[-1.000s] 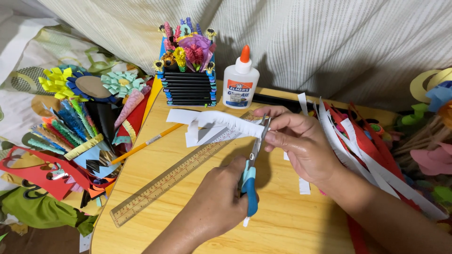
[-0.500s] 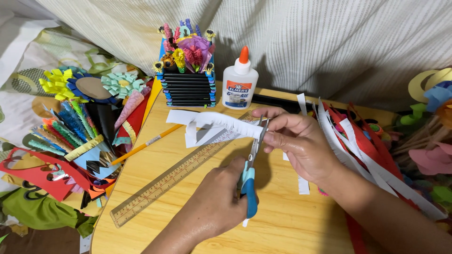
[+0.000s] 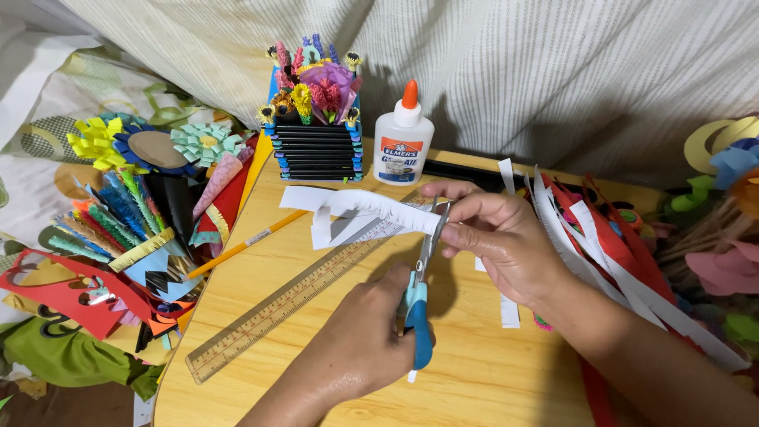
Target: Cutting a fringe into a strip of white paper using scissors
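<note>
My left hand [image 3: 356, 344] grips blue-handled scissors [image 3: 417, 316], blades pointing away from me. The blades meet the right end of a long white paper strip [image 3: 371, 207] with a fringed edge. My right hand [image 3: 506, 241] pinches that end of the strip just above the wooden table [image 3: 490, 379]. The rest of the strip curls to the left over other white paper pieces and a wooden ruler [image 3: 292, 304].
A glue bottle [image 3: 403, 138] and a black-and-blue holder of paper flowers [image 3: 316, 146] stand at the back. An orange pencil [image 3: 245, 243] lies left of the ruler. Piles of coloured paper crafts [image 3: 134, 229] lie left; red and white strips [image 3: 609, 253] right.
Hardly anything differs: both hands keep their hold, and the scissors stay at the strip's right end with only slight shifts.
</note>
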